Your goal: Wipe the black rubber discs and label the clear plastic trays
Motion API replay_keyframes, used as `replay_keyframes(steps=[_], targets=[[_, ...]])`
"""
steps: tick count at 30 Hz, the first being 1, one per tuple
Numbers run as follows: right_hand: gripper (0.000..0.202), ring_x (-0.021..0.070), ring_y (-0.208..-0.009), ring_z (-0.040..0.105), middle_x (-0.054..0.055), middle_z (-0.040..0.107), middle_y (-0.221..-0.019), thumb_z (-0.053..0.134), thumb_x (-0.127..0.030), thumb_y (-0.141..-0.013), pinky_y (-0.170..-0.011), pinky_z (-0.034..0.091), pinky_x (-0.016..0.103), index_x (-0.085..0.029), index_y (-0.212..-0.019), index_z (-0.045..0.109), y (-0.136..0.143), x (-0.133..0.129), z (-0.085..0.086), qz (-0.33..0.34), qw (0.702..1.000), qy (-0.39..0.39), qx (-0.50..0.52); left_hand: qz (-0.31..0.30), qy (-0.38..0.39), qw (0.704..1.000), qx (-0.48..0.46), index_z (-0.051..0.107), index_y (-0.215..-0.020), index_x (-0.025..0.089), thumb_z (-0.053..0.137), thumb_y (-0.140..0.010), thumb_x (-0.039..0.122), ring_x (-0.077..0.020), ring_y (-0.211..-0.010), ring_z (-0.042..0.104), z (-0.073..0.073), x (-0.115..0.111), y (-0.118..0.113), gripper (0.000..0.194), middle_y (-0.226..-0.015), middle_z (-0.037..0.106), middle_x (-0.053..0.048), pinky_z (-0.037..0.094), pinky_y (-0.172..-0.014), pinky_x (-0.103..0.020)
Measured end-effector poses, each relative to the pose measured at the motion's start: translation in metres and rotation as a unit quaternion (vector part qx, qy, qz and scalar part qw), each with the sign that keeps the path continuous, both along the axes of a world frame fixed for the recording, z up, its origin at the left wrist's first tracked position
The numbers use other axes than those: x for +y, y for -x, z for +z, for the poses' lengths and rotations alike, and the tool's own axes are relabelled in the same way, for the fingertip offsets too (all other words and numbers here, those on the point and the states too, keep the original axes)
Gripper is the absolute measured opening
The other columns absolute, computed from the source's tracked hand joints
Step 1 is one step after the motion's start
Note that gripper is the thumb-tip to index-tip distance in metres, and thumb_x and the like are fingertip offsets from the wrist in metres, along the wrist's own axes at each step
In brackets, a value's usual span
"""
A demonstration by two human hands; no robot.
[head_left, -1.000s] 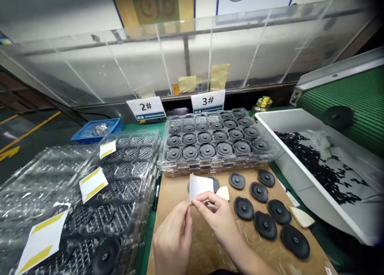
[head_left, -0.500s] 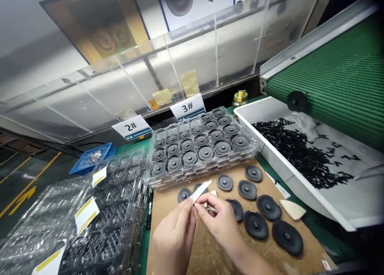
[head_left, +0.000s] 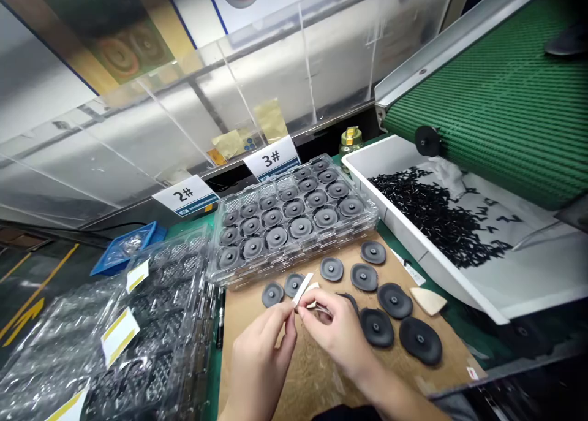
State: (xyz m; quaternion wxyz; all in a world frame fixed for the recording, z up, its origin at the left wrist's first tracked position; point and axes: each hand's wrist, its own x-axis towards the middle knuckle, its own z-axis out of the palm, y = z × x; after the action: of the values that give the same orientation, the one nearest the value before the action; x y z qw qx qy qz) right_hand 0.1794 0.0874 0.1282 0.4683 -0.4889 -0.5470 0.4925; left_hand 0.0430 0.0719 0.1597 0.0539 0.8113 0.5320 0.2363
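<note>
While pinching the near end of the strip (head_left: 303, 289) with the fingers of left hand (head_left: 260, 355) and right hand (head_left: 337, 330), holds it over the cardboard (head_left: 321, 378), with tray (head_left: 294, 226) toward twelve o'clock, bin (head_left: 519, 289) toward two, discs (head_left: 376, 327) toward four.

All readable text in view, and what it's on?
"2#": left white card
"3#": right white card
Print in both cards' blue bands: too small to read.
Red mark on the small sticker at the brown board's corner: too small to read.
</note>
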Motion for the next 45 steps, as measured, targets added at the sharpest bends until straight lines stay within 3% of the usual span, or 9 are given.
replay_keyframes(steps=[12, 17, 25, 33, 45], targets=[[0.009, 0.0097, -0.055, 0.049, 0.000, 0.058, -0.063, 0.056, -0.019, -0.071, -0.049, 0.037, 0.019, -0.014, -0.065, 0.060, 0.004, -0.006, 0.008, 0.104, 0.989, 0.087, 0.052, -0.004, 0.104, 0.993, -0.053, 0.057, -0.086, 0.021, 0.049, -0.082, 0.017, -0.0110, -0.068, 0.061, 0.003, -0.017, 0.022, 0.010, -0.076, 0.065, 0.001, 0.047, -0.063, -0.020], [0.012, 0.0135, -0.062, 0.058, 0.002, 0.066, -0.068, 0.055, -0.017, -0.073, -0.057, 0.044, 0.021, -0.015, -0.070, 0.066, 0.009, -0.015, 0.005, 0.089, 0.995, 0.031, 0.007, -0.003, 0.069, 0.996, -0.063, 0.057, -0.092, 0.020, 0.050, -0.082, 0.016, -0.0126, -0.072, 0.063, 0.001, -0.027, 0.028, 0.014, -0.082, 0.067, -0.002, 0.049, -0.065, -0.021], [0.015, 0.0157, -0.066, 0.062, 0.002, 0.070, -0.074, 0.054, -0.015, -0.075, -0.065, 0.048, 0.023, -0.019, -0.075, 0.068, 0.012, -0.045, -0.009, 0.053, 0.995, -0.038, -0.074, -0.024, 0.081, 0.996, -0.042, 0.056, -0.094, 0.020, 0.049, -0.083, 0.015, -0.0120, -0.075, 0.062, -0.012, -0.050, 0.031, 0.015, -0.085, 0.066, -0.002, 0.049, -0.067, -0.021], [0.014, 0.0148, -0.070, 0.062, 0.001, 0.068, -0.076, 0.053, -0.014, -0.076, -0.064, 0.048, 0.021, -0.021, -0.077, 0.066, 0.000, -0.071, -0.018, 0.042, 0.993, -0.039, -0.101, -0.069, 0.031, 0.997, -0.015, 0.058, -0.097, 0.016, 0.049, -0.083, 0.014, -0.0138, -0.083, 0.064, -0.026, -0.066, 0.020, 0.017, -0.092, 0.069, -0.005, 0.052, -0.074, -0.022], [0.011, 0.0149, -0.067, 0.062, 0.001, 0.068, -0.073, 0.053, -0.017, -0.077, -0.065, 0.048, 0.022, -0.020, -0.075, 0.064, -0.003, -0.074, -0.010, 0.051, 0.993, -0.023, -0.103, -0.059, -0.041, 0.997, 0.008, 0.060, -0.099, 0.015, 0.049, -0.082, 0.014, -0.0155, -0.083, 0.066, -0.024, -0.073, 0.016, 0.019, -0.093, 0.070, -0.007, 0.054, -0.073, -0.023]])
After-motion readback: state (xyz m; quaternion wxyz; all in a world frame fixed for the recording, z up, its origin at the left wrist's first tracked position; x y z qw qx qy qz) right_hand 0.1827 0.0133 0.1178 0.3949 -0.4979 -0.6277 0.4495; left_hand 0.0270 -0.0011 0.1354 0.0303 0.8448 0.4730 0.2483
